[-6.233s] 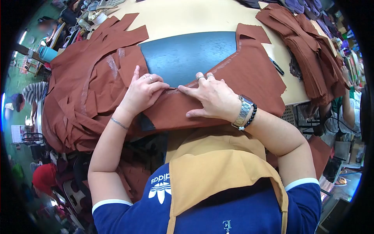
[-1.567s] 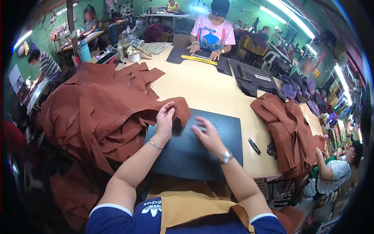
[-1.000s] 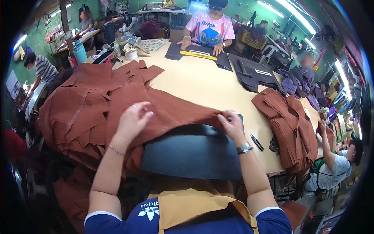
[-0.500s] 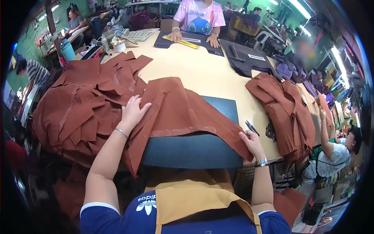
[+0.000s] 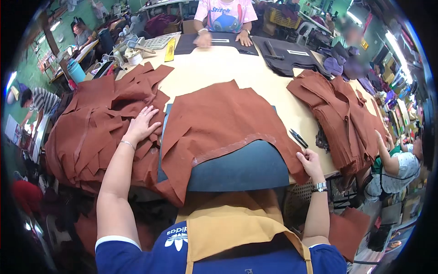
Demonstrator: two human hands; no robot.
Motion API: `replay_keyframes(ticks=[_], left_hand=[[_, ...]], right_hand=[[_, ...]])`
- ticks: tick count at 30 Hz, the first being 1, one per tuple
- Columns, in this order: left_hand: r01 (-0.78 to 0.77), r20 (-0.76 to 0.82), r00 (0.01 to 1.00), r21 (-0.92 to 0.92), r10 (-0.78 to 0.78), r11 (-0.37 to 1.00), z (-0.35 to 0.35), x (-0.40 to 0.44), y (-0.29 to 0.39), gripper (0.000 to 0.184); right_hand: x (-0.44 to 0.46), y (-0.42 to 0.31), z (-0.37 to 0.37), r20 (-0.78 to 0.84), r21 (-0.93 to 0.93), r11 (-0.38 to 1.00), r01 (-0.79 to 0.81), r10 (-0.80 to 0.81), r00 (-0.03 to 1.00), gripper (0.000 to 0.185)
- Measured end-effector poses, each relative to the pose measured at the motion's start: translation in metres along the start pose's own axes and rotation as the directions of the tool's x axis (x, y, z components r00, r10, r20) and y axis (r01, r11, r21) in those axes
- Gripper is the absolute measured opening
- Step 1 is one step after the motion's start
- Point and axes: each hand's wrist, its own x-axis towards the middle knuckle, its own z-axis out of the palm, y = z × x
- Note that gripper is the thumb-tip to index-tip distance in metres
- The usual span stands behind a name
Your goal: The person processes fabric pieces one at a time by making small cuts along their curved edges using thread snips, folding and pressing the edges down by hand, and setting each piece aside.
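A rust-brown fabric piece (image 5: pixel 223 116) with a curved lower edge lies over a dark board (image 5: pixel 244 169) in front of me. At its lower right corner, my right hand (image 5: pixel 311 163) is closed, pinching the cloth between thumb and fingers. My left hand (image 5: pixel 142 125) rests with fingers spread on a loose heap of rust-brown fabric pieces (image 5: pixel 91 125), left of the board. The lower left point of the spread piece hangs past the table edge. Just above my right hand lies a black pen-like tool (image 5: pixel 299 138).
A stack of rust-brown pieces (image 5: pixel 331 121) sits at the right of the table (image 5: pixel 205 68). Across it, a person in a pink shirt (image 5: pixel 226 16) works over dark panels (image 5: pixel 214 43), near a yellow ruler (image 5: pixel 170 49). Another person (image 5: pixel 397 166) stands at the far right.
The fabric piece has flattened out over the board, and my left hand has moved off it onto the heap. Across the table, the yellow ruler has shifted left, out of the person's hand.
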Motion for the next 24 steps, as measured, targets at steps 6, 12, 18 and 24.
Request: replay_keyframes(ticks=[6, 12, 18, 24], left_hand=[[0.386, -0.151, 0.92, 0.194, -0.362, 0.902, 0.003, 0.021, -0.011, 0.064], [0.173, 0.013, 0.985, 0.036, -0.173, 0.984, -0.003, -0.027, 0.108, 0.072], [-0.061, -0.194, 0.981, -0.25, 0.012, 0.966, 0.016, 0.009, 0.113, 0.033], [0.039, -0.117, 0.971, -0.778, -0.206, 0.627, 0.052, 0.085, 0.064, 0.045]], right_hand=[[-0.009, -0.019, -0.032, 0.308, -0.302, 0.938, -0.17, 0.264, 0.914, 0.038], [0.003, -0.027, 0.001, 0.209, -0.059, 0.988, -0.141, 0.151, 0.966, 0.048], [0.022, -0.045, 0.045, -0.004, 0.099, 0.983, 0.154, -0.154, 0.988, 0.039], [0.026, -0.026, 0.018, -0.106, -0.25, 0.953, 0.171, -0.203, 0.973, 0.035]])
